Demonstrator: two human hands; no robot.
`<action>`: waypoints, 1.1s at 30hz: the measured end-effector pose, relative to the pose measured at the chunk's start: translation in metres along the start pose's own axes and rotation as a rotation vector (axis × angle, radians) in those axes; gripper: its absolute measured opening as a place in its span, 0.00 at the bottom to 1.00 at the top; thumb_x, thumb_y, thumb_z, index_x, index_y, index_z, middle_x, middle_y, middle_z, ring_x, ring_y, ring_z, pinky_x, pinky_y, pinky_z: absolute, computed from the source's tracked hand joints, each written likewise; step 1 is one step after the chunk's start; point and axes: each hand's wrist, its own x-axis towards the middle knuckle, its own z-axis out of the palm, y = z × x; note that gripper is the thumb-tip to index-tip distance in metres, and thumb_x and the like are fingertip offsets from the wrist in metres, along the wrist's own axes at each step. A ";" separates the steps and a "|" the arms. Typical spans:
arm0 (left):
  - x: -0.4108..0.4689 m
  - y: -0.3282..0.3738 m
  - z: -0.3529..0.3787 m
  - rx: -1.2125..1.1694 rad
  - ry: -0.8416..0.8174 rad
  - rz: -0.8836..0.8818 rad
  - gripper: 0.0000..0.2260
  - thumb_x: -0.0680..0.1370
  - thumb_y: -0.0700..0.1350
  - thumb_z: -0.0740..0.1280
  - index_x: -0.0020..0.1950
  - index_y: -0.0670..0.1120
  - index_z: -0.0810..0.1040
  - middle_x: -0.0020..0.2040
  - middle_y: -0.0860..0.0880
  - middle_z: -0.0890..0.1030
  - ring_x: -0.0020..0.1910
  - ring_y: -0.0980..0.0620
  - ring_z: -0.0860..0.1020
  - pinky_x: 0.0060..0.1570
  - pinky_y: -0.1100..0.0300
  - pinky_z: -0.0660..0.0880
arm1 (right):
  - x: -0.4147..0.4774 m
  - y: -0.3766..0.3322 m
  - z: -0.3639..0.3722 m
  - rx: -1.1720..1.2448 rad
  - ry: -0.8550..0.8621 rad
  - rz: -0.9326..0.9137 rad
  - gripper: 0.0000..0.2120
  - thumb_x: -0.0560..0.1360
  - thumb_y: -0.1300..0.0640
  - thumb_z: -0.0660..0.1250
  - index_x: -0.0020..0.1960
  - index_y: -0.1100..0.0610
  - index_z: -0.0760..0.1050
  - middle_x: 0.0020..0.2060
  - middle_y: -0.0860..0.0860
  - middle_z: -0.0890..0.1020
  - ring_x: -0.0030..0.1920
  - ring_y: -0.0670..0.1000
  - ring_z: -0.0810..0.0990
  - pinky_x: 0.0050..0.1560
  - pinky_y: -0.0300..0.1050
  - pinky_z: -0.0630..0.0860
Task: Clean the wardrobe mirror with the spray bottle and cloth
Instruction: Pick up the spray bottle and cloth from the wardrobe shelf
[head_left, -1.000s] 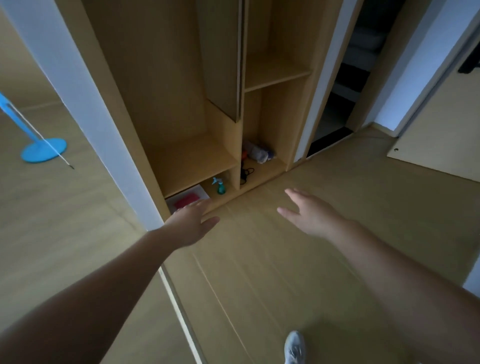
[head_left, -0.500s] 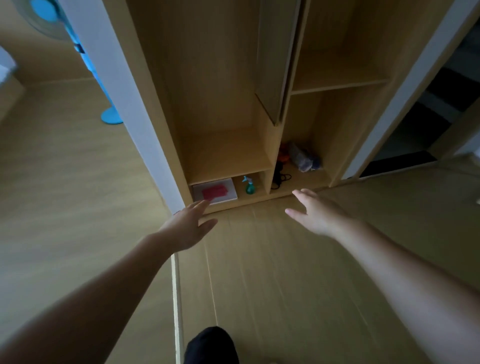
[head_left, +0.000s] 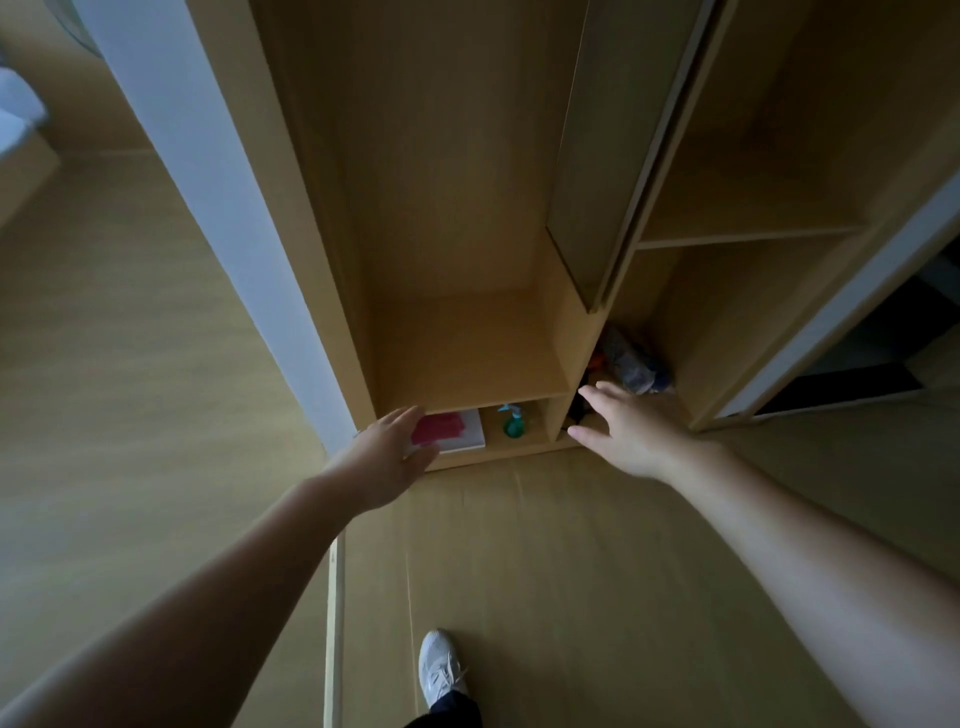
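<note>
A small green spray bottle (head_left: 514, 421) with a blue trigger stands in the low bottom compartment of the open wooden wardrobe (head_left: 467, 358). Left of it a red cloth (head_left: 440, 428) lies on a white tray (head_left: 470, 439). My left hand (head_left: 382, 457) is stretched out with straight fingers just in front of the cloth, partly covering the tray. My right hand (head_left: 626, 434) reaches forward, fingers spread, to the right of the bottle and holds nothing. The mirror door (head_left: 130, 364) fills the left side and reflects the wooden floor.
A white frame (head_left: 223, 208) edges the mirror door. The right compartment holds a bundle of bags and dark cables (head_left: 628, 364). A shelf (head_left: 748, 234) sits above it. My white shoe (head_left: 441, 665) stands on the wooden floor (head_left: 571, 571).
I have stepped closer to the wardrobe. Both hands have moved forward toward the bottom compartment; the left now overlaps the tray, the right is near the divider beside the bottle.
</note>
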 end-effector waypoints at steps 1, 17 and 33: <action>0.013 -0.002 -0.005 0.002 -0.007 -0.002 0.24 0.81 0.53 0.60 0.75 0.46 0.63 0.70 0.47 0.71 0.65 0.46 0.73 0.58 0.58 0.71 | 0.012 -0.003 -0.006 -0.013 0.003 0.004 0.32 0.79 0.40 0.57 0.78 0.51 0.52 0.78 0.50 0.51 0.76 0.53 0.56 0.72 0.52 0.59; 0.141 -0.006 -0.018 -0.025 -0.013 -0.088 0.26 0.81 0.54 0.59 0.77 0.49 0.59 0.76 0.49 0.65 0.73 0.45 0.66 0.69 0.50 0.66 | 0.154 0.006 -0.043 -0.117 -0.060 -0.128 0.31 0.80 0.41 0.56 0.78 0.50 0.52 0.78 0.49 0.51 0.76 0.53 0.57 0.71 0.51 0.62; 0.246 0.030 0.015 0.004 0.043 -0.273 0.29 0.80 0.57 0.59 0.78 0.49 0.56 0.78 0.48 0.61 0.76 0.46 0.60 0.72 0.51 0.60 | 0.294 0.060 -0.050 -0.081 -0.155 -0.320 0.31 0.79 0.39 0.57 0.77 0.50 0.54 0.77 0.49 0.55 0.75 0.54 0.61 0.69 0.53 0.67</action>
